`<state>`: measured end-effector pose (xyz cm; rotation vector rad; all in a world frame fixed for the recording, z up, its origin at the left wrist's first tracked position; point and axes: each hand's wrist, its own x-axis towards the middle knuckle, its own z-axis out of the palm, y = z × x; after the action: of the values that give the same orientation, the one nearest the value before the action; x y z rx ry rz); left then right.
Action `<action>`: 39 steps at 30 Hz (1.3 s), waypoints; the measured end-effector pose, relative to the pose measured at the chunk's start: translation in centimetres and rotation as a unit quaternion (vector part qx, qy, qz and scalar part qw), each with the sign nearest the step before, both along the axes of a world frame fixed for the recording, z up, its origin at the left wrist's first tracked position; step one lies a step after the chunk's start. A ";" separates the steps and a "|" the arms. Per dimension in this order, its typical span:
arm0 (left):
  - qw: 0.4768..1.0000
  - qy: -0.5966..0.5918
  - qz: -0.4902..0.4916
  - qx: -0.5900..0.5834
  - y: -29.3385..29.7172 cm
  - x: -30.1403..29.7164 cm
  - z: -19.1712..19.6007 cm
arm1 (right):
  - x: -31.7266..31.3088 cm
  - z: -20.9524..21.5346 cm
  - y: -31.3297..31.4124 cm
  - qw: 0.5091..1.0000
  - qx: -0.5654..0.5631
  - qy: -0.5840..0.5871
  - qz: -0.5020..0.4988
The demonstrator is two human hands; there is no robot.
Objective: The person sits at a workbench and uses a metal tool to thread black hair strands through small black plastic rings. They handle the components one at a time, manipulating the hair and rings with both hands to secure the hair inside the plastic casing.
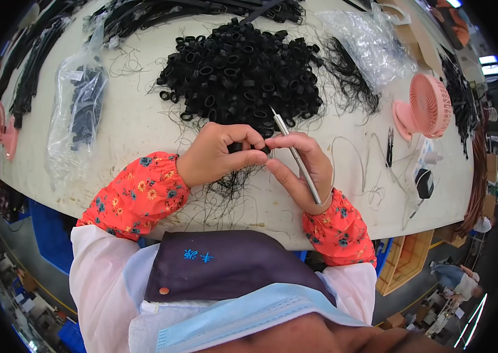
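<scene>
In front of me lies a big heap of black belt loops (243, 70). My left hand (216, 154) is closed on a small black belt loop (266, 149), pinched between thumb and fingers, with another dark piece partly hidden inside the hand. A slim silver pen-shaped tool (297, 156) with a pointed tip rests across my right hand (303, 170), its tip toward the heap. The same hand's thumb and forefinger meet at the loop held by the left. Loose black threads (225, 191) lie on the table below my hands.
On the white table (137, 129) stand pink fans (428, 106) at both sides. Plastic bags (75, 112) flank the heap; black belts (202, 13) lie behind. Thread snips (390, 147), a pale cord and a black adapter (423, 183) are at right.
</scene>
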<state>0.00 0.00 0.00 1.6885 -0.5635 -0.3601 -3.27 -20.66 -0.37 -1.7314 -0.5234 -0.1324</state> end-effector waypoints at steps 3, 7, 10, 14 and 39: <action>0.989 0.140 -0.029 -0.040 -0.1 0.1 0.2 | 0.0 0.0 0.3 1.000 0.017 -0.007 -0.010; 0.973 0.214 -0.047 -0.076 0.1 0.1 -0.1 | 0.0 -0.8 0.5 0.999 -0.012 -0.038 -0.030; 0.964 0.242 -0.025 -0.112 -0.2 -0.1 -0.2 | 0.0 -0.6 0.4 0.999 -0.016 -0.036 -0.035; 0.927 0.326 0.049 -0.178 0.2 0.0 0.9 | 0.0 0.0 0.1 0.997 -0.024 -0.040 -0.057; 0.999 0.010 0.043 -0.011 -0.4 -0.6 -0.6 | 0.1 0.3 0.4 0.985 -0.091 -0.132 -0.064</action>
<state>-0.62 -0.38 -0.61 1.6814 -0.4767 -0.3075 -3.22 -20.29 -0.07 -1.9386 -0.6317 -0.4213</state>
